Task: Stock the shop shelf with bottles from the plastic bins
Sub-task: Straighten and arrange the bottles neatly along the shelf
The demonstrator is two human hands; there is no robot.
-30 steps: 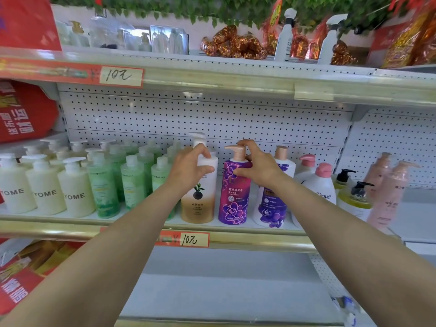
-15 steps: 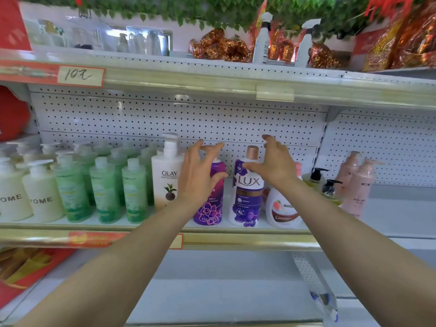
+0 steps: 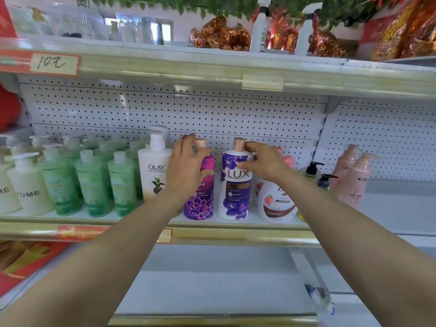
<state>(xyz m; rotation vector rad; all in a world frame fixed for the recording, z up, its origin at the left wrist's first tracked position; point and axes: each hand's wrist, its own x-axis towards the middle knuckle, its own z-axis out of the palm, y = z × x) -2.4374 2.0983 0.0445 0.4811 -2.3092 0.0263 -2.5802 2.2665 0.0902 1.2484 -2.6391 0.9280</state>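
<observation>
While both arms are stretched out to the middle shelf [image 3: 259, 237], each hand has a bottle. L hand [image 3: 186, 168] wraps the upper body of the magenta bottle [image 3: 199, 201], thumb curled round its right side, fingers up beside the rose-gold cap. R hand [image 3: 265, 164] holds the LUX bottle [image 3: 236, 192] at the top: fingertips against the neck just under the cap, thumb pressed on the purple shoulder. Both bottles stand upright near the shelf's front edge, side by side w/ a narrow gap between them, approx. mid-row.

Just left of the magenta bottle stands the white OLAY pump bottle [image 3: 154, 175], partly hidden by the L hand; can't tell if they touch. Further left is a block of green bottles [image 3: 92, 185], then white pump bottles [image 3: 30, 192] marked YOME at the left edge. Right of the LUX bottle sits a squat white bottle w/ a peach on its label [image 3: 276, 201], just beside it, and a pink-capped bottle [image 3: 288, 159] behind. Next come 2 dark-pump bottles [image 3: 311, 171] and, further right, 2 pale pink pump bottles [image 3: 351, 180].

A pegboard panel [image 3: 212, 109] backs the row. The upper shelf [image 3: 165, 64] has a handwritten price tag [image 3: 54, 64] on its edge, w/ white spray bottles [image 3: 259, 27] and foil-wrapped packs [image 3: 219, 34] on top. Below lies a grey lower shelf [image 3: 212, 279].
</observation>
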